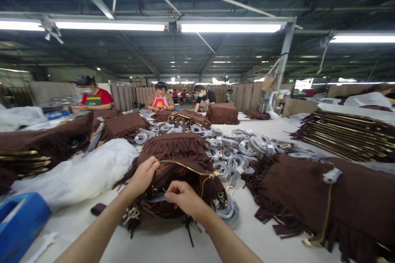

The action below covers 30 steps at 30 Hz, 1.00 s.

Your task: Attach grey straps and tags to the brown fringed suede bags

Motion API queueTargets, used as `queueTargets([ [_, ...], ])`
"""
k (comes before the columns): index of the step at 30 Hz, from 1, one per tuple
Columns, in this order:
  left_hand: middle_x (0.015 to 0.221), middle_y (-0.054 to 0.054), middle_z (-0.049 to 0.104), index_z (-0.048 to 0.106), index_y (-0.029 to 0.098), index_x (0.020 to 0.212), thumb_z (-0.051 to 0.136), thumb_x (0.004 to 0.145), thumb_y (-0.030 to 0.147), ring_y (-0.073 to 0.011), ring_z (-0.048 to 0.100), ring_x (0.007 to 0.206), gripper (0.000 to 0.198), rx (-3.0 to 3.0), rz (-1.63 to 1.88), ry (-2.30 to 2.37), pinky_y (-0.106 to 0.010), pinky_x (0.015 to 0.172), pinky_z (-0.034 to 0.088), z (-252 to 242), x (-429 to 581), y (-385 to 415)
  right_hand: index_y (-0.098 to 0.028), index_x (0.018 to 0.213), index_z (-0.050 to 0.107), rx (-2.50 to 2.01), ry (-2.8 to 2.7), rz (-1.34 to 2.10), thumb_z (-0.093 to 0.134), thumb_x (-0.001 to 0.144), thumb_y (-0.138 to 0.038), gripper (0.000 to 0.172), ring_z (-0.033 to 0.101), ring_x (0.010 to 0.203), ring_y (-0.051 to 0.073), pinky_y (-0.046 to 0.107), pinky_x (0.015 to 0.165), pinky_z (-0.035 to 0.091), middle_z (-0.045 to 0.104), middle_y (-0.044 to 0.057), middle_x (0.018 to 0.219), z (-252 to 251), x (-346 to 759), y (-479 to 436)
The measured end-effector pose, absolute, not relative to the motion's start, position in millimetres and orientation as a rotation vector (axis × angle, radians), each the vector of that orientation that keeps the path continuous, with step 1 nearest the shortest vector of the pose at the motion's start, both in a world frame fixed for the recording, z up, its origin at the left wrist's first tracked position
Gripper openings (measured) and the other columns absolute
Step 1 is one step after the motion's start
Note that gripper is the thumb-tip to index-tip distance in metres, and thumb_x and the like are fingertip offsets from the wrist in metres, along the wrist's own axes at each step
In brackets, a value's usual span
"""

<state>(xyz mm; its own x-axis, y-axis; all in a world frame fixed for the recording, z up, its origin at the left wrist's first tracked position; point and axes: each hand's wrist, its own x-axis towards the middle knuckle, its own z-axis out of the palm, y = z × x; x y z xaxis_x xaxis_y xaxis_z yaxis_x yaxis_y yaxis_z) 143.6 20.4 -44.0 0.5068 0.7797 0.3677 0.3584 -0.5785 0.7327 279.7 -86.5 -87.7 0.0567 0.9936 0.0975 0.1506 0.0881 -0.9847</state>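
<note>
A brown fringed bag lies on the white table in front of me, its gold zipper undone and its mouth gaping toward me. My left hand is closed on the bag's upper left rim, fingers pinched at the edge. Over the opening, my right hand is closed in a pinch beside a small pale piece inside the bag; what lies between its fingertips is too small to make out. Gold rings and a wrapped grey strap sit at the bag's right side.
Wrapped straps are heaped behind the bag. Brown fringed pieces are piled at right, more at left. White plastic wrapping and a blue container are on the left. Three people work across the table.
</note>
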Motion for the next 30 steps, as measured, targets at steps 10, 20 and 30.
queueTargets([
  [10, 0.082, 0.001, 0.065, 0.057, 0.02, 0.088, 0.053, 0.074, 0.026, -0.0205, 0.059, 0.081, 0.016, 2.279, 0.615, 0.839, -0.029, 0.073, 0.043, -63.9, 109.0, -6.0, -0.02, 0.072, 0.064, -1.285, -1.093, 1.108, 0.059, 0.07, -0.025, 0.007, 0.062, 0.067, 0.016, 0.021, 0.047, 0.038, 0.067, 0.001, 0.075, -111.9, 259.5, -60.1],
  [20, 0.068, 0.003, 0.061, 0.058, 0.018, 0.071, 0.056, 0.061, 0.025, -0.0189, 0.056, 0.07, 0.012, 1.725, 0.684, 0.943, -0.029, 0.065, 0.044, -93.8, 105.0, 4.7, -0.02, 0.056, 0.066, -1.545, -1.43, 0.781, 0.064, 0.065, -0.016, 0.01, 0.057, 0.066, 0.015, 0.025, 0.064, 0.036, 0.063, -0.003, 0.059, -106.2, 268.7, -82.5],
  [30, 0.062, 0.005, 0.058, 0.056, 0.019, 0.071, 0.059, 0.055, 0.024, -0.0159, 0.054, 0.062, 0.017, 1.568, 0.715, 0.95, -0.026, 0.059, 0.04, -91.2, 102.8, -1.6, -0.02, 0.058, 0.069, -1.714, -1.53, 0.584, 0.067, 0.07, -0.017, 0.012, 0.061, 0.066, 0.018, 0.027, 0.063, 0.038, 0.068, 0.001, 0.062, -98.1, 254.3, -82.6],
])
